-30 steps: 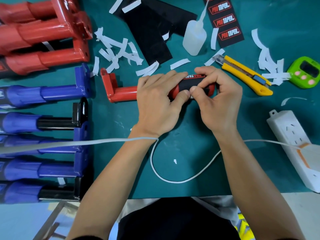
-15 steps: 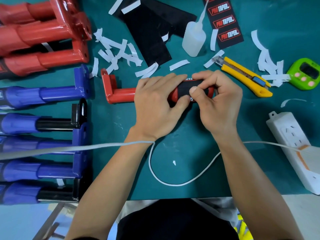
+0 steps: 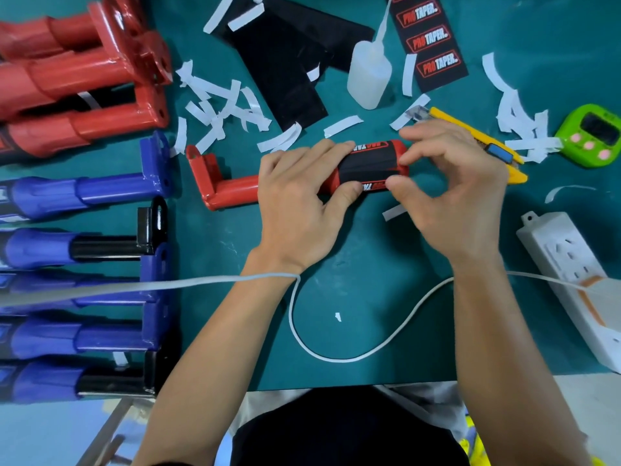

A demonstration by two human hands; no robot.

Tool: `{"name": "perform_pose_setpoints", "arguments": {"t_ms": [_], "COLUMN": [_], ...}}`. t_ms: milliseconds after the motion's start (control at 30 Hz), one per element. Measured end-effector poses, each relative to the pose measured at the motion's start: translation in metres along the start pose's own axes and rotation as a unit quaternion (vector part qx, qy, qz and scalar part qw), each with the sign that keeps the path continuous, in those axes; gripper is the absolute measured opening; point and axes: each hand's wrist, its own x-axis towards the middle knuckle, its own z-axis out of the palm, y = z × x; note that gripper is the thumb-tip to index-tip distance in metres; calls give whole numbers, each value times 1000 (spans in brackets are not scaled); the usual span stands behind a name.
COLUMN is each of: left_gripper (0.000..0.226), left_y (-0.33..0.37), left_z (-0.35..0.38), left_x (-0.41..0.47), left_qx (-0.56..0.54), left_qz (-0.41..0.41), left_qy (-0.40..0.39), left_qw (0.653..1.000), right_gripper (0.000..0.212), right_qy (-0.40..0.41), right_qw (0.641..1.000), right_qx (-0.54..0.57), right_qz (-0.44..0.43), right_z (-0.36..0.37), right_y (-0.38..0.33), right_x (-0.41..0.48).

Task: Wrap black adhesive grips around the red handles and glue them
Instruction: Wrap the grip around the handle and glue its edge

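Note:
A red handle lies across the green mat with its bracket end to the left. A black adhesive grip with red lettering is wrapped round its right half. My left hand grips the handle at its middle, fingers over the top and thumb pressing the grip's lower edge. My right hand pinches the handle's right end between curled fingers above and the thumb below. A clear glue bottle lies beyond the handle. Spare black grip sheets and printed grip stickers lie at the back.
Red handles are piled at the back left, blue and black ones in rows on the left. White backing strips litter the mat. At the right are a yellow utility knife, a green timer and a power strip. A white cable loops in front.
My right hand has slid to the handle's right end, uncovering more of the black grip. A white strip now lies on the mat below my right thumb.

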Motion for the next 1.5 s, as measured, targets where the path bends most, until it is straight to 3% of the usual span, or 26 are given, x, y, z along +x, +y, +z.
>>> {"name": "perform_pose_setpoints", "arguments": {"t_ms": [400, 600, 800, 1500], "left_gripper": [37, 40, 40, 36], "left_y": [-4, -2, -3, 1], "left_z": [6, 5, 3, 5], "left_x": [-2, 1, 2, 5], "left_qx": [-2, -9, -10, 11], "left_qz": [29, 13, 18, 8], "left_qy": [41, 30, 34, 70], "left_qw": [999, 999, 999, 997], "right_gripper": [7, 11, 6, 8], "right_qy": [35, 39, -8, 13], "right_qw": [998, 999, 997, 992], "right_qx": [-40, 14, -67, -126], "right_qz": [-17, 4, -28, -2], "right_z": [8, 5, 0, 20], "right_y": [2, 1, -1, -13], "right_x": [3, 2, 4, -4]}}
